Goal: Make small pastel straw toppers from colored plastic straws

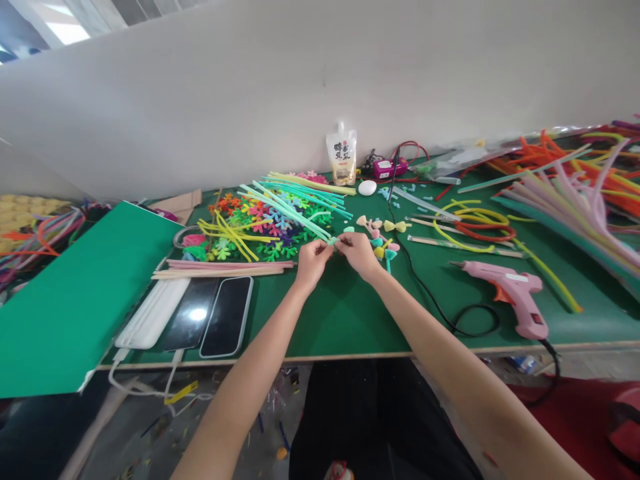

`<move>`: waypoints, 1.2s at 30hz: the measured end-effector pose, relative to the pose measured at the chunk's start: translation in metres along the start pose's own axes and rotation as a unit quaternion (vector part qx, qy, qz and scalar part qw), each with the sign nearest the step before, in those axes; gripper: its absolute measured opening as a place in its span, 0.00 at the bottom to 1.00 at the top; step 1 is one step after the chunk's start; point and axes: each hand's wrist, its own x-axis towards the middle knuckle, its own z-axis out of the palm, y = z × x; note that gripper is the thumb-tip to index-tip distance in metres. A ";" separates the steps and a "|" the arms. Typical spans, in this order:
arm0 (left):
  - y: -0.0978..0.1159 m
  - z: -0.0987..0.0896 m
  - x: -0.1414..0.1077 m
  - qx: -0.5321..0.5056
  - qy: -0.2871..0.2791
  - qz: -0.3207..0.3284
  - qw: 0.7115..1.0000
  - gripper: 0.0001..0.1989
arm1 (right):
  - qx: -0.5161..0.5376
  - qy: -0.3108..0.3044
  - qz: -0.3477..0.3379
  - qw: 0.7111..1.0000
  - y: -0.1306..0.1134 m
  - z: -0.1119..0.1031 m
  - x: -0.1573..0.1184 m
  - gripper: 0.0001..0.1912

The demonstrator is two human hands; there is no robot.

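Observation:
Over the middle of the table, my left hand and my right hand meet, thumbs and fingers closed in a pinch. Between the fingertips sits a small mint-green pipe cleaner piece, mostly covered by them. Just behind lie long mint-green pipe cleaners, spread across a heap of colourful snowflake-shaped pieces. Beside my right hand is a cluster of small pastel fuzzy shapes, with a yellow bow-shaped one at its back.
A pink glue gun lies at right, near a black cable. Two phones, one a grey-edged phone, rest at left beside a green board. Pipe cleaner bundles fill the far right. A drink pouch stands against the wall.

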 end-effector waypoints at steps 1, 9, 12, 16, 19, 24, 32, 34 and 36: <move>-0.001 0.000 0.000 0.003 0.003 0.001 1.000 0.08 | -0.005 0.001 -0.001 1.000 0.000 0.000 0.000 0.04; -0.002 0.002 -0.004 0.019 0.013 0.000 1.000 0.09 | -0.025 0.009 -0.003 1.000 0.000 0.002 -0.002 0.04; -0.003 0.002 -0.004 0.019 0.011 -0.003 1.000 0.09 | -0.027 0.012 -0.003 1.000 0.000 0.002 -0.003 0.05; -0.005 0.002 -0.002 0.014 0.012 -0.008 1.000 0.09 | -0.027 0.017 -0.002 1.000 0.000 0.003 -0.002 0.05; -0.007 0.003 0.001 0.007 0.012 -0.009 1.000 0.09 | -0.023 0.023 0.003 0.999 0.000 0.003 0.001 0.06; -0.007 0.002 0.005 -0.007 0.021 -0.006 1.000 0.10 | -0.010 0.019 0.020 1.000 0.002 0.001 0.004 0.06; -0.003 -0.003 0.005 0.027 0.022 0.018 0.999 0.09 | -0.008 -0.031 0.017 0.999 -0.001 -0.002 0.002 0.06; -0.002 -0.002 0.004 0.036 0.018 0.016 0.999 0.08 | -0.016 -0.030 0.010 0.999 -0.003 -0.002 0.002 0.05; -0.001 -0.001 0.004 0.043 0.003 0.014 0.999 0.08 | -0.031 -0.023 -0.001 0.999 -0.005 -0.001 0.001 0.05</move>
